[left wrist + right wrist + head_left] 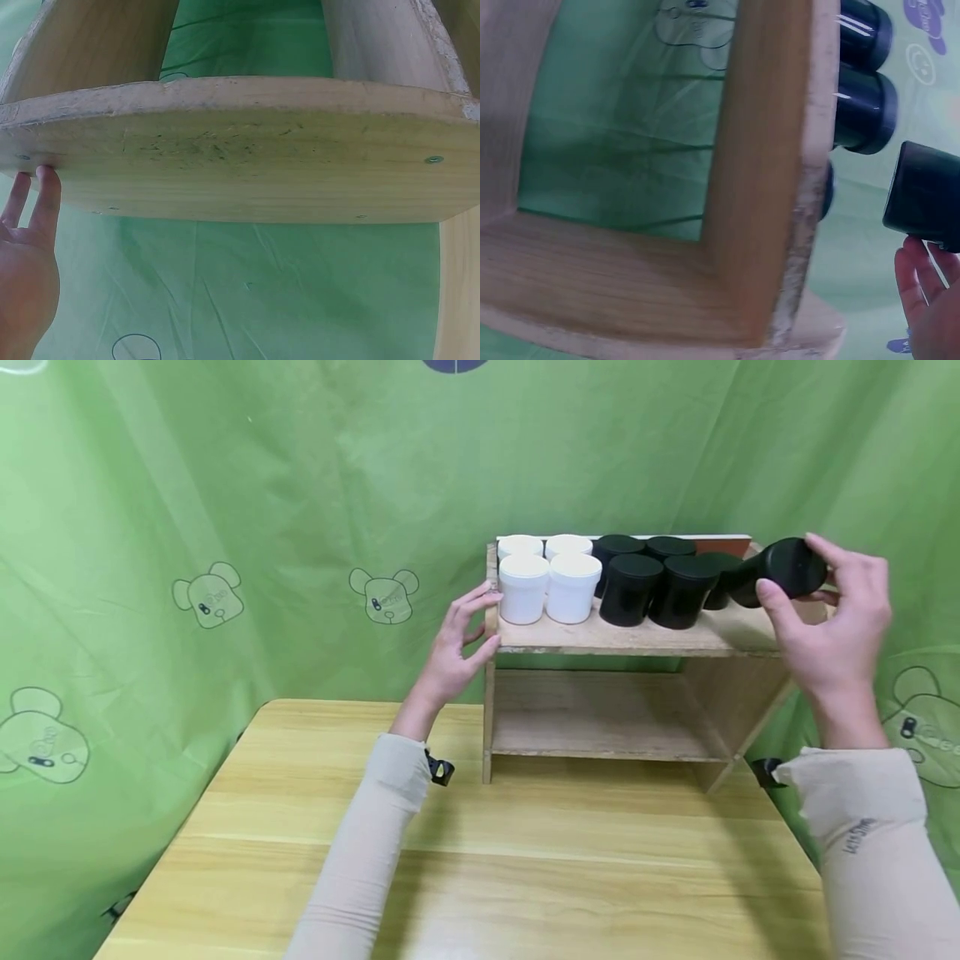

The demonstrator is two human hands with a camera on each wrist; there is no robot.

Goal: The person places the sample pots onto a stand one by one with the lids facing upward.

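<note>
- On the top board of a wooden shelf (637, 639), at its right end, a black jar (780, 571) is held tilted on its side by the right hand (832, 618), its lid turned toward the camera.
- The jar is gripped between the curled fingers above and the thumb below; in the right wrist view the same black jar (924, 196) is seen above the fingertips (909, 270), clear of the shelf's edge.
- Just left of the held jar, five black jars (660, 581) are seen standing upright in two rows on the top board, close together.
- Further left, four white jars (547, 577) are set upright in a square group, touching or nearly touching each other and the black ones.
- The left hand (457, 647) is laid against the left end of the shelf, fingers straight and slightly spread, nothing held in it; the fingertips (46, 176) are shown in the left wrist view touching the side panel's edge.
- The shelf is stood on a light wooden table (480, 868), toward its back edge.
- A green cloth with bear prints (210, 593) is hung behind and to both sides.
- Both forearms are covered by beige sleeves (375, 827).
</note>
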